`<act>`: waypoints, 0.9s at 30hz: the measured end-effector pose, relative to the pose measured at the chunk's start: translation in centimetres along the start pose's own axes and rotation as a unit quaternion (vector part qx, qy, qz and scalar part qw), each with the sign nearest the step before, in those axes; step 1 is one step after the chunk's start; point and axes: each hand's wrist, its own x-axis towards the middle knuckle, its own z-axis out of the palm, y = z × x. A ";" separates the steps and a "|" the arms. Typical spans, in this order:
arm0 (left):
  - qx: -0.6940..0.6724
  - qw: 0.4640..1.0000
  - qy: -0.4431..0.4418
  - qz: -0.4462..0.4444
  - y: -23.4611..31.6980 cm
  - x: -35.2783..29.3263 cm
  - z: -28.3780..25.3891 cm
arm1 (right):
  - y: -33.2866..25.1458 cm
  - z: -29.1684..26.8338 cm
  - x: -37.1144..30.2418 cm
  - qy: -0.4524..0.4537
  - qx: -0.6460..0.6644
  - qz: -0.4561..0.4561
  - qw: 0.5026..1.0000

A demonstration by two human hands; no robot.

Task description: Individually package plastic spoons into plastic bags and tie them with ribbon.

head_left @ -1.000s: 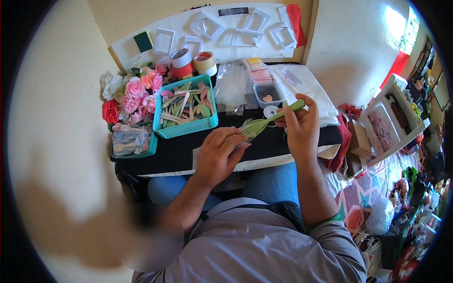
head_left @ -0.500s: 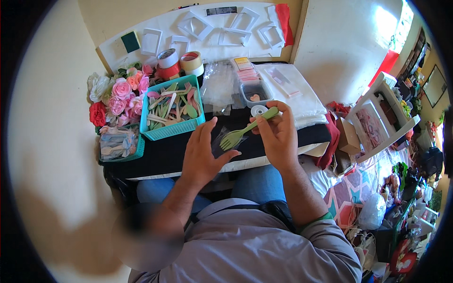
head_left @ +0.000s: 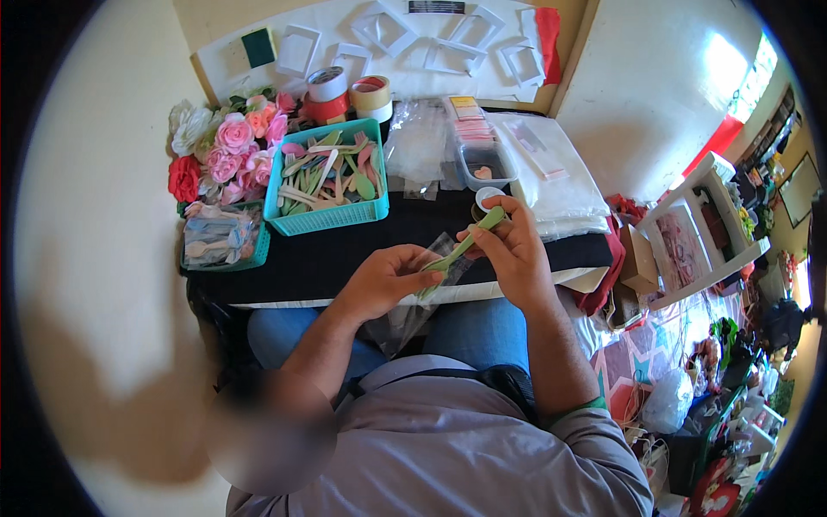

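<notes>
My right hand (head_left: pixel 515 263) pinches the handle of a light green plastic fork (head_left: pixel 465 247) above the table's front edge. The thumb and fingers of my left hand (head_left: pixel 388 280) are closed round its tined end. A clear plastic bag (head_left: pixel 403 326) hangs below my left hand, and part of it shows behind the fork. Whether the tines are inside the bag is hard to make out. To the left stands a turquoise basket (head_left: pixel 332 221) full of pastel forks and spoons. A smaller turquoise basket (head_left: pixel 258 252) beside it holds bagged cutlery.
Artificial flowers (head_left: pixel 233 142) and tape rolls (head_left: pixel 327 84) sit at the back left. Behind my hands are clear bags (head_left: pixel 418 142), a small tub (head_left: pixel 488 179) and a stack of plastic sheets (head_left: pixel 560 194). A white shelf unit (head_left: pixel 706 258) stands to the right.
My left hand has moved right and closed round the fork's tined end. The clear bag now hangs lower, and the view has shifted slightly.
</notes>
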 end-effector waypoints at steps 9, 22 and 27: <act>0.011 1.000 0.014 0.007 -0.4 -0.2 0.8 | 1.3 0.4 0.2 0.001 0.044 0.008 0.999; -0.076 0.997 0.002 0.020 -0.1 -0.5 1.2 | 2.6 0.7 -1.0 -0.036 0.141 0.067 0.987; -0.081 0.997 -0.007 0.007 0.0 -0.6 0.9 | 3.6 0.6 -1.4 -0.044 0.118 0.014 0.992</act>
